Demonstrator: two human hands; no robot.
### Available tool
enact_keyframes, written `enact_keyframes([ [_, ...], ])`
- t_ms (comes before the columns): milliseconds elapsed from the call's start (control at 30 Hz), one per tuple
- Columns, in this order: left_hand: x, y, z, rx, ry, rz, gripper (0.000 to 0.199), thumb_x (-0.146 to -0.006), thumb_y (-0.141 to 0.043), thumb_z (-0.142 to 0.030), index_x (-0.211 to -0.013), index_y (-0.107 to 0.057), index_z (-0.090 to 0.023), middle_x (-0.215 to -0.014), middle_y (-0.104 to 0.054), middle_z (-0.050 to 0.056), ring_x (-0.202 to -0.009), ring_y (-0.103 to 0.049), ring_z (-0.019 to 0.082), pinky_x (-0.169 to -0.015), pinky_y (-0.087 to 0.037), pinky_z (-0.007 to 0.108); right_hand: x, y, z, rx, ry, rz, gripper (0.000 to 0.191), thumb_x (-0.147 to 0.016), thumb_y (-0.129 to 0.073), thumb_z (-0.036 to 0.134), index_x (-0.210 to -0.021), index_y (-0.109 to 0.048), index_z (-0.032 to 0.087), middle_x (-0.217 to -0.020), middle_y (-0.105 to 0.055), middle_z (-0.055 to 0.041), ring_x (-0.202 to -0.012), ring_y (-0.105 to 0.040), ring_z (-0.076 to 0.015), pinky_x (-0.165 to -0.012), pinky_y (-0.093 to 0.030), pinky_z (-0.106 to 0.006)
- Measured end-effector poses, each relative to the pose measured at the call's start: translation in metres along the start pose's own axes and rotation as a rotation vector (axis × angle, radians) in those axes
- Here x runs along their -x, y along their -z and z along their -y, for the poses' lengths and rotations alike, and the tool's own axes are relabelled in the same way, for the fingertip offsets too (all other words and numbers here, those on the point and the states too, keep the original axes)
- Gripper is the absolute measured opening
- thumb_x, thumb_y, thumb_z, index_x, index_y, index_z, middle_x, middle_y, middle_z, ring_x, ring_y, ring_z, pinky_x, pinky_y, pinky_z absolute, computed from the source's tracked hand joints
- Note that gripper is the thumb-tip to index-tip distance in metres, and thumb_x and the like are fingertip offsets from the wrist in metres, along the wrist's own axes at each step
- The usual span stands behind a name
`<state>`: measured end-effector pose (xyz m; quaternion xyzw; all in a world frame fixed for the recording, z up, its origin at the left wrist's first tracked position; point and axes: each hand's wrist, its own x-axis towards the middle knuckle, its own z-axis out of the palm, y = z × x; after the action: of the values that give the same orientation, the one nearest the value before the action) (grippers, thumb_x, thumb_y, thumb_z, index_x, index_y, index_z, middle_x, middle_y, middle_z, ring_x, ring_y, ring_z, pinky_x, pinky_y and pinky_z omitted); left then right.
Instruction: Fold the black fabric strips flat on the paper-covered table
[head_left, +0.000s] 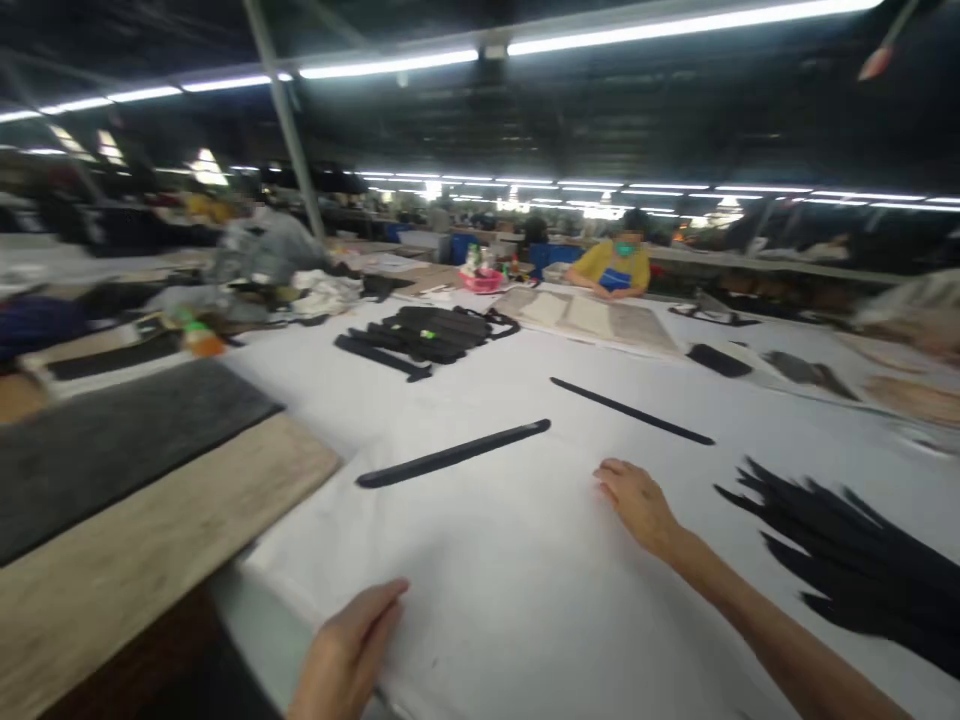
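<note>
Two narrow dark fabric strips lie apart on a white-covered table (480, 560). The nearer, wider strip (454, 456) slants in front of me, and the thinner strip (630, 410) is farther off to the right. My right hand (637, 500) is low over the white surface between the strips' near ends, palm down, fingers loosely stretched and nothing visible in them. Near the table's front edge, my left hand (352, 640) has its fingers extended, also holding nothing visible. A fanned bundle of dark strips (847, 560) lies to the right of my right forearm.
Stacked dark fabric pieces (427, 332) lie farther back. A board with grey cloth (120, 440) flanks me on the left, beside an orange-and-green bottle (201, 338). A pink basket (481, 281) stands at the back, near a person in yellow (616, 265).
</note>
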<state>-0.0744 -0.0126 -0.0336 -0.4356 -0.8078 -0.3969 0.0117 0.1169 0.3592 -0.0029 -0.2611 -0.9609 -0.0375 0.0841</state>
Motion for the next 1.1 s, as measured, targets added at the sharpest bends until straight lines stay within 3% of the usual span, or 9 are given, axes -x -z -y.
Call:
enact_keyframes([
  [167,-0.011,-0.005,-0.016,-0.028,-0.116,-0.041,0.023,-0.091,-0.044,-0.025,-0.092,-0.067,-0.021,-0.095,-0.067,0.006,-0.087,-0.064,0.017,-0.077,-0.055,0.026,-0.049,-0.011,0.156,-0.149,0.426,-0.055,0.013,-0.089,-0.051,0.017,-0.092,-0.063,0.020,-0.106,-0.060,-0.0041,-0.096,-0.055,-0.0170,-0.089,-0.041,-0.030],
  [233,-0.010,-0.007,-0.018,-0.030,-0.116,-0.042,0.022,-0.091,-0.044,-0.021,-0.092,-0.066,-0.020,-0.097,-0.065,0.007,-0.090,-0.062,0.017,-0.079,-0.055,0.028,-0.064,-0.008,0.199,-0.107,0.494,-0.033,0.013,-0.088,-0.051,0.016,-0.094,-0.062,0.019,-0.104,-0.060,-0.0052,-0.095,-0.054,-0.0184,-0.087,-0.041,-0.032],
  [333,-0.007,-0.011,-0.017,-0.020,-0.112,-0.039,0.020,-0.090,-0.045,-0.018,-0.089,-0.065,-0.018,-0.096,-0.064,0.007,-0.090,-0.060,0.018,-0.079,-0.054,0.030,-0.083,-0.007,0.234,-0.022,0.561,-0.007,0.024,-0.080,-0.056,0.010,-0.104,-0.059,0.017,-0.104,-0.058,-0.0075,-0.095,-0.052,-0.0207,-0.085,-0.041,-0.033],
  [400,-0.005,-0.013,-0.016,-0.015,-0.099,-0.032,0.019,-0.088,-0.045,-0.017,-0.089,-0.064,-0.018,-0.096,-0.063,0.008,-0.090,-0.059,0.019,-0.079,-0.053,0.032,-0.092,-0.009,0.244,0.026,0.583,0.013,0.034,-0.077,-0.056,0.005,-0.110,-0.057,0.013,-0.105,-0.057,-0.0096,-0.096,-0.051,-0.0218,-0.085,-0.040,-0.033],
  [633,-0.004,-0.016,-0.020,0.000,-0.058,-0.049,0.019,-0.085,-0.046,-0.015,-0.087,-0.064,-0.018,-0.095,-0.063,0.008,-0.088,-0.057,0.021,-0.077,-0.052,0.036,-0.101,-0.015,0.248,0.076,0.589,0.047,0.030,-0.084,-0.039,-0.001,-0.103,-0.060,0.010,-0.102,-0.057,-0.0134,-0.096,-0.053,-0.0229,-0.084,-0.041,-0.034],
  [867,-0.005,-0.016,-0.020,-0.017,-0.067,-0.082,0.020,-0.086,-0.044,-0.014,-0.083,-0.064,-0.018,-0.091,-0.064,0.007,-0.085,-0.058,0.020,-0.075,-0.053,0.035,-0.104,-0.008,0.243,0.068,0.558,0.108,0.029,-0.075,-0.054,-0.001,-0.099,-0.059,0.013,-0.100,-0.059,-0.0093,-0.092,-0.057,-0.0224,-0.077,-0.044,-0.032],
  [967,-0.002,-0.016,-0.019,-0.017,-0.076,-0.099,0.021,-0.087,-0.044,-0.015,-0.083,-0.064,-0.018,-0.093,-0.064,0.007,-0.086,-0.060,0.019,-0.076,-0.054,0.033,-0.090,-0.003,0.238,0.055,0.559,0.148,0.024,-0.075,-0.057,0.004,-0.095,-0.059,0.015,-0.093,-0.060,-0.0065,-0.087,-0.059,-0.0214,-0.072,-0.045,-0.030],
  [1100,0.009,-0.016,-0.027,-0.063,-0.164,-0.224,0.020,-0.089,-0.045,-0.014,-0.092,-0.064,-0.016,-0.101,-0.064,0.009,-0.092,-0.062,0.017,-0.080,-0.055,0.029,-0.047,0.010,0.236,0.031,0.584,0.180,0.024,-0.072,-0.060,0.005,-0.093,-0.058,0.016,-0.094,-0.059,-0.0062,-0.087,-0.058,-0.0220,-0.073,-0.045,-0.031],
])
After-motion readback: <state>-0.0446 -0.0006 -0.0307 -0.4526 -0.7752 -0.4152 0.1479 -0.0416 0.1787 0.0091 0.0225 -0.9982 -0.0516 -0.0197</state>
